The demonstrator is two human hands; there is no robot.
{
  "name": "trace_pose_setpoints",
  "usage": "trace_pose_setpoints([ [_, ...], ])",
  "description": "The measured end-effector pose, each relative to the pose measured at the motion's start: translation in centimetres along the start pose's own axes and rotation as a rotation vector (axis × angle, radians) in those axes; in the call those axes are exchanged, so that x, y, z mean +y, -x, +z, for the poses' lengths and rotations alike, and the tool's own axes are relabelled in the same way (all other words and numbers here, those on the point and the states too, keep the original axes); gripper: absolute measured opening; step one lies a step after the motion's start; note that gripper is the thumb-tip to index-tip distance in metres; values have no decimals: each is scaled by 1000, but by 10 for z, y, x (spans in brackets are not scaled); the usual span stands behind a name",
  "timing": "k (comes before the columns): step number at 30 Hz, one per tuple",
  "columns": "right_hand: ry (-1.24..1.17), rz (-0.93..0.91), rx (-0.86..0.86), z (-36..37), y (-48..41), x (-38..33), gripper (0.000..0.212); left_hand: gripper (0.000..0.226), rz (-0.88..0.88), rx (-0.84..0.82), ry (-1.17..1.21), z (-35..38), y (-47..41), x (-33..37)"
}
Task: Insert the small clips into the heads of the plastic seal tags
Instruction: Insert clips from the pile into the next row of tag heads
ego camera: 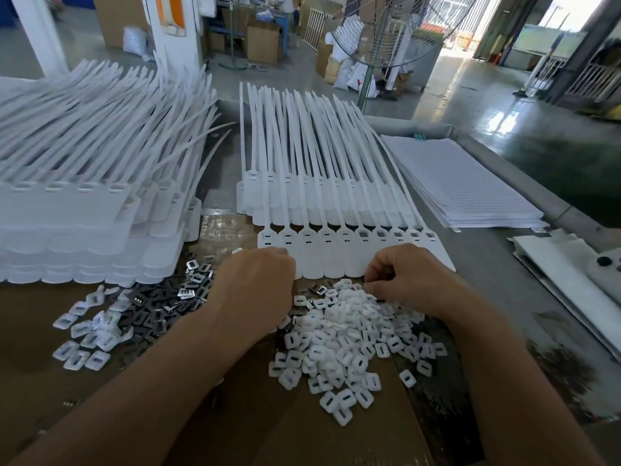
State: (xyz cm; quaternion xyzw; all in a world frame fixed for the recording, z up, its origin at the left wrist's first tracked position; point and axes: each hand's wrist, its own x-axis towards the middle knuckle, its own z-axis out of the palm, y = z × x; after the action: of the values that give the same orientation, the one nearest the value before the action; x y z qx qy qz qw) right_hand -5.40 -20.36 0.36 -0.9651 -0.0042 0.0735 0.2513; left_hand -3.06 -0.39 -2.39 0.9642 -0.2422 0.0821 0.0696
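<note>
A joined strip of white plastic seal tags (339,253) lies in front of me, heads toward the far side, on top of further strips (302,196). Its left heads look filled; several on the right show open square sockets (383,234). A heap of small white clips (339,348) lies on brown cardboard (268,425) below the strip. Dark metal inserts (174,297) are heaped to the left. My left hand (255,290) rests curled over the strip's lower left corner; what it holds is hidden. My right hand (406,277) pinches at the top of the clip heap.
A tall stack of white seal tags (84,203) fills the left of the table. A pile of white sheets (463,186) lies at the right, with more white material (571,280) beyond it. A standing fan (386,31) and cartons are behind the table.
</note>
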Motion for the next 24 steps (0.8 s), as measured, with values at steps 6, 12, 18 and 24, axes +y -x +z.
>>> trace_pose_setpoints([
  [6,-176,-38,24,-3,3,6,14,32,3,3,5,-1,2,0],
  [12,-414,-60,171,-6,-4,11,22,33,8,3,3,0,1,-1],
  [18,-297,-69,279,-15,-29,12,26,25,4,-8,8,-2,1,0],
  [24,-362,-9,330,-4,-54,19,31,28,22,-16,-5,-2,1,-1],
])
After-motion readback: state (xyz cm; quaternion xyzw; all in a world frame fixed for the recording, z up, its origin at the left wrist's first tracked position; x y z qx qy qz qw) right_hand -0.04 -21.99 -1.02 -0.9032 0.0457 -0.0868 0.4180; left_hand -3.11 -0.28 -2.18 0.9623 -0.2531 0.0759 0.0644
